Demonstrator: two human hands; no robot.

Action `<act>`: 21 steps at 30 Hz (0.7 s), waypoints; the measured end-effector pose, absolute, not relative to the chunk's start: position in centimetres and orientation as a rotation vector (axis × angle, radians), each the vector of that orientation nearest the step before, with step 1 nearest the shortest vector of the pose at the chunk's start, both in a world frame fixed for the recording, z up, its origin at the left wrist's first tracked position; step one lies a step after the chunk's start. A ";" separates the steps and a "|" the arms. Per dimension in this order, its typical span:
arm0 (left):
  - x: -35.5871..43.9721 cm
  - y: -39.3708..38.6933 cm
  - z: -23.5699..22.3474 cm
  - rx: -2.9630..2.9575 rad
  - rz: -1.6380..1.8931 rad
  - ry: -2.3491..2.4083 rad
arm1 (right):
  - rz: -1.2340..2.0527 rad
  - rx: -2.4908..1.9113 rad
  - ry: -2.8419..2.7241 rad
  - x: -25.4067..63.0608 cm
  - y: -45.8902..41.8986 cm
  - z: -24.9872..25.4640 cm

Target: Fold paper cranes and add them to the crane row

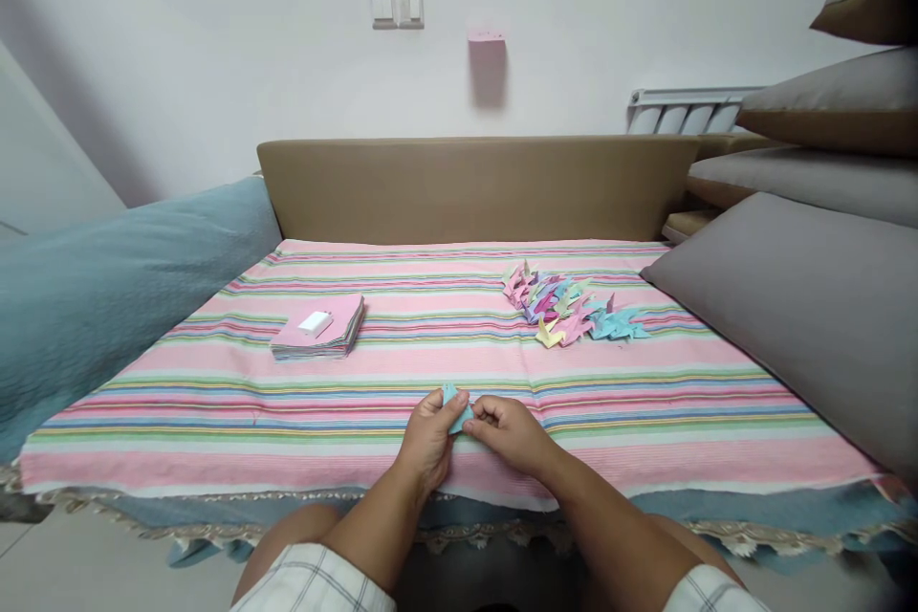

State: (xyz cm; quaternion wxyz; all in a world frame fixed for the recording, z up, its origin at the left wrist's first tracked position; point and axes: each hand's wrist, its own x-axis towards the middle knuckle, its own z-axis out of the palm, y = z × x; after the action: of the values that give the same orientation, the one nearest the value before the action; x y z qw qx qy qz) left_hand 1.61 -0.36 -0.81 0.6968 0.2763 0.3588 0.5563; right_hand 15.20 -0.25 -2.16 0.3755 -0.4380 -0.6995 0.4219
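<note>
A small folded piece of light blue paper (450, 393) is between my two hands, above the front part of the striped cloth. My left hand (428, 435) pinches it with the thumb over its face. At its right edge, my right hand (508, 432) closes thumb and forefinger on the paper. Farther back on the right lies a loose heap of folded paper cranes (552, 301) in pink, purple, yellow and blue. To the left sits a stack of square paper sheets (342, 323), with a small white block (316, 323) lying on top.
The striped cloth (201, 382) covers the sofa seat. Grey cushions (803, 306) are piled along the right side. A blue covered armrest (129, 277) bounds the left, and a brown backrest (473, 191) stands behind. Wall switches (397, 8) are above.
</note>
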 end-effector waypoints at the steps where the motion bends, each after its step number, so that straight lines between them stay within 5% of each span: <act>1: 1.6 -0.4 -0.7 0.613 1.244 0.806 | 1.090 -1.114 -1.792 15.2 -0.3 -2.3; 21: 1.8 -0.3 -0.2 0.469 1.305 0.789 | 1.182 -1.089 -1.646 14.3 -0.7 -2.0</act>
State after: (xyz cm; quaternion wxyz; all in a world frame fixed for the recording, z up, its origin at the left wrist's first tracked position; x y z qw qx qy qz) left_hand 1.75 -0.29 -0.20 0.6983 0.2103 0.3541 0.5854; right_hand 14.26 -0.69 -1.99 0.4082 -0.4320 -0.6533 0.4690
